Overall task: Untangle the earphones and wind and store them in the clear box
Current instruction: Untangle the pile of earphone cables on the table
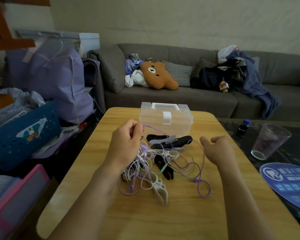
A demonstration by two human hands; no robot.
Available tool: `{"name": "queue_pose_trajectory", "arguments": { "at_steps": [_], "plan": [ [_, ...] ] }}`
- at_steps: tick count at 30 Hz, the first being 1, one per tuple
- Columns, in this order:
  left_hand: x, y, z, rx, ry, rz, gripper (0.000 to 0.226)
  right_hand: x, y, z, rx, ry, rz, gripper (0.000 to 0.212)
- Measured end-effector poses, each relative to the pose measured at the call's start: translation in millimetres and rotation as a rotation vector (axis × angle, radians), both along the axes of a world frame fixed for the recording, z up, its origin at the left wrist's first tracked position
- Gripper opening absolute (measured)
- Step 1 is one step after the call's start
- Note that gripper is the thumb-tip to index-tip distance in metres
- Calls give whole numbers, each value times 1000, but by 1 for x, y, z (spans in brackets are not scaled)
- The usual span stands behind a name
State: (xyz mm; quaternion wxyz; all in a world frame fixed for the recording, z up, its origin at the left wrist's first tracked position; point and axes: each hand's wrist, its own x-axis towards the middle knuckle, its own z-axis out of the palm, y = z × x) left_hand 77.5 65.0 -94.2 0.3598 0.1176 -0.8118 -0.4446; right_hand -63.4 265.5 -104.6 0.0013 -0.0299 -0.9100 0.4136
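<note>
Left hand (pixel 126 142): grip pinches a purple earphone cable (pixel 200 172) between thumb and fingertips, just in front of the clear box (pixel 165 118). The cable runs from the pinch down into the tangle of earphones (pixel 145 167), which lies in front of the box on the wooden counter (pixel 180 219). Right hand (pixel 217 149): loosely curled and holding nothing, right of the tangle. Black and white cord winders (pixel 158 187) lie mixed among the cables. Box lid closed, latch down.

Purple cable (pixel 200 172), checkered cushion (pixel 177 72)
</note>
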Motion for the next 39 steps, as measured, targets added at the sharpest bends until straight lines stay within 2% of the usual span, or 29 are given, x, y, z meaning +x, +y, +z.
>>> {"name": "queue_pose_trajectory", "arguments": {
  "at_steps": [1, 3, 5, 7, 9, 12, 15, 20, 25, 27, 31, 34, 37, 39],
  "plan": [
    [-1, 1, 0, 14, -9, -22, 18, 3, -2, -2, 40, 78, -21, 53],
    [-2, 3, -1, -1, -49, -93, 19, 14, -12, 1, -70, 311, 46, 44],
    [-4, 8, -4, -19, -80, -166, 19, 30, -29, 9, -253, 437, 307, 29],
    [-5, 12, -5, -28, -79, -217, 20, 53, -46, 17, -352, 336, 639, 23],
    [-5, 14, -7, -44, -84, -239, 15, 68, -56, 18, -374, 240, 805, 22],
    [-6, 9, -11, -161, -140, -183, 13, 70, -59, 17, -387, 246, 759, 13],
    [-7, 0, -17, -356, -292, -58, 18, 60, -52, 22, -423, 280, 616, 10],
    [-5, -12, -17, -401, -355, 5, 11, 37, -30, 22, -562, 438, 413, 14],
    [-7, -6, -17, -368, -301, 18, 14, 37, -33, 18, -577, 544, 332, 19],
    [-6, -8, -17, -357, -304, 39, 21, 37, -35, 18, -613, 506, 314, 17],
    [-7, -6, -16, -339, -315, 77, 24, 56, -42, 32, -954, 290, 446, 31],
    [-9, -6, -15, -267, -230, 125, 33, 71, -50, 41, -1106, 291, 531, 31],
    [-7, -6, -11, -186, -86, 150, 53, 75, -52, 44, -1204, 322, 500, 28],
    [-6, -7, -8, -18, -23, 169, 66, 72, -52, 42, -1267, 285, 453, 31]
  ]
}}
